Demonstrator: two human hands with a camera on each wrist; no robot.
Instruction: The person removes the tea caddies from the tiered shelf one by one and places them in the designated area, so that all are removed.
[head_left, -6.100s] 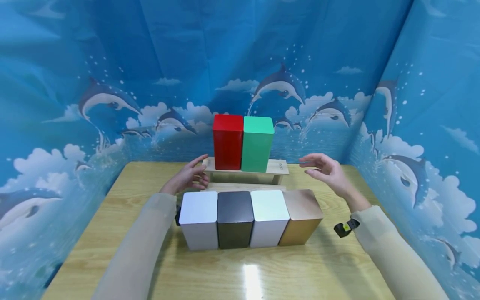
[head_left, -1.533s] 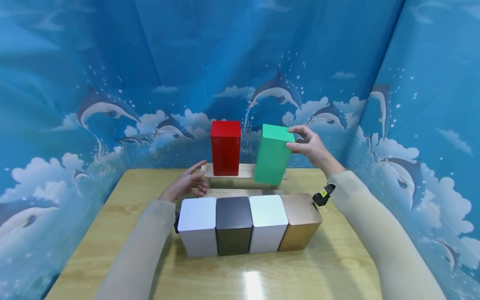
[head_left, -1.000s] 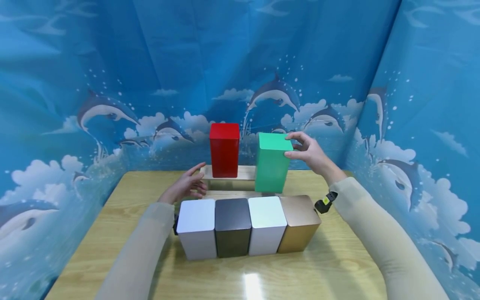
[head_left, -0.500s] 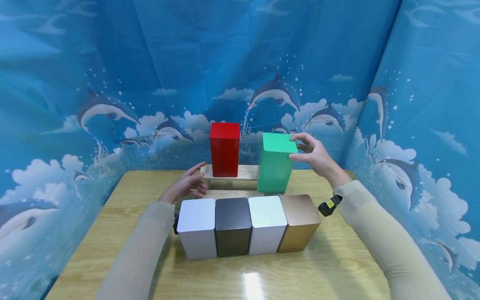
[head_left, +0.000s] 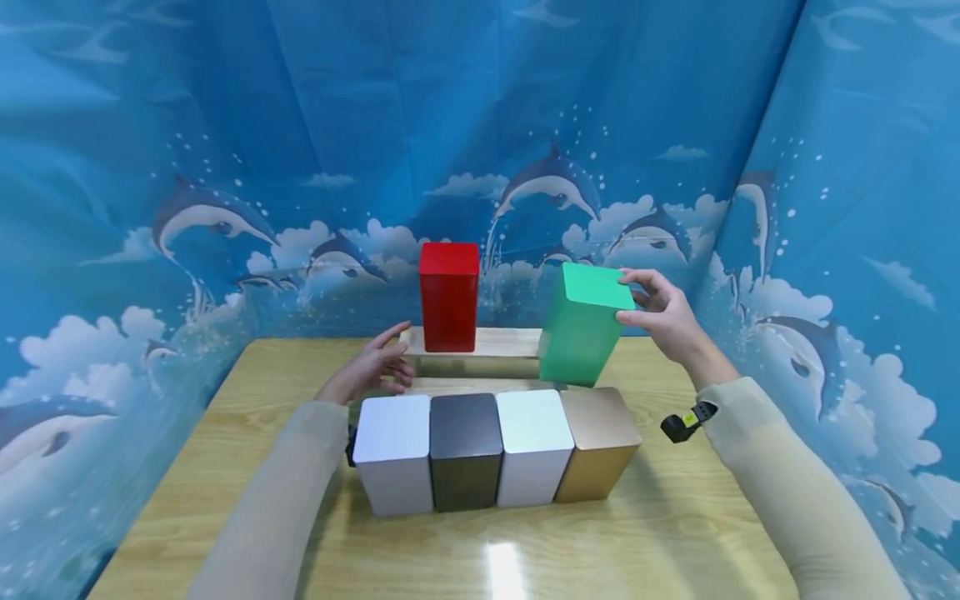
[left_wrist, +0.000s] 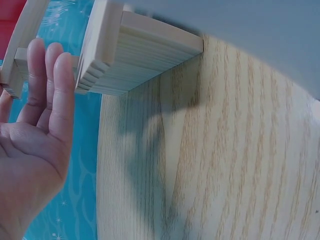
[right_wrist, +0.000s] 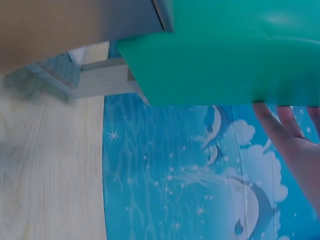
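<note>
My right hand grips a tall green box near its top right edge. The box leans, clear of the two-step wooden rack's upper board, its base just behind the front row. Green fills the upper part of the right wrist view, where my fingertips press its side. On the upper board a red box stands upright. My left hand hovers at the rack's left end with fingers loosely extended and holds nothing; the left wrist view shows its palm.
In front of the rack stands a tight row: a silvery-white box, a black box, another white box and a bronze box. They hide part of the lower board. A dolphin-print curtain encloses the wooden table.
My right hand has taken hold of the green box, drawn it away from beside the red one, then moved it forward and further right with more tilt. My left hand has stayed put.
</note>
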